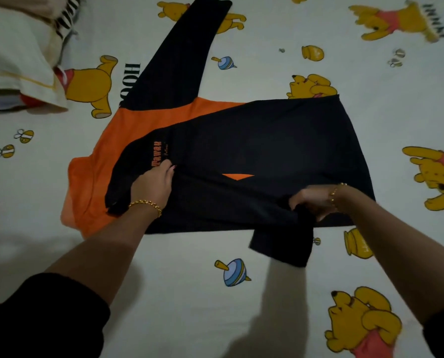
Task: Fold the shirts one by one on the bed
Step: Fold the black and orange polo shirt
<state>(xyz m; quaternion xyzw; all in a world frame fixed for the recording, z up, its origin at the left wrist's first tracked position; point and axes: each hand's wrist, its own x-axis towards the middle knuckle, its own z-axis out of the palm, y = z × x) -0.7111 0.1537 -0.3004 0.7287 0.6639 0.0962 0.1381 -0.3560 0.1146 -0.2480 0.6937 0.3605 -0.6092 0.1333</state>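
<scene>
Your left hand (152, 184) is pressing straight fingers (167, 167) on the black-and-orange shirt (267, 140) lying on the bed (190, 285); your right hand (311, 200) is gripping its near sleeve (280, 241). That sleeve is trailing toward 5 o'clock from your right hand.

Black-and-orange long-sleeved shirt (254, 151) lies flat, partly folded, on the bed (190, 306).

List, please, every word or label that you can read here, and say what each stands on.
"Rawan": orange print on the black shirt, by the left hand; reading unsure.
Small script beside it: too small to read.
"HOO": bed sheet, rest hidden under the far sleeve.
"OOH": cloth at top left, partly hidden.
"WINNI": bed sheet, top right, blurred.
</scene>
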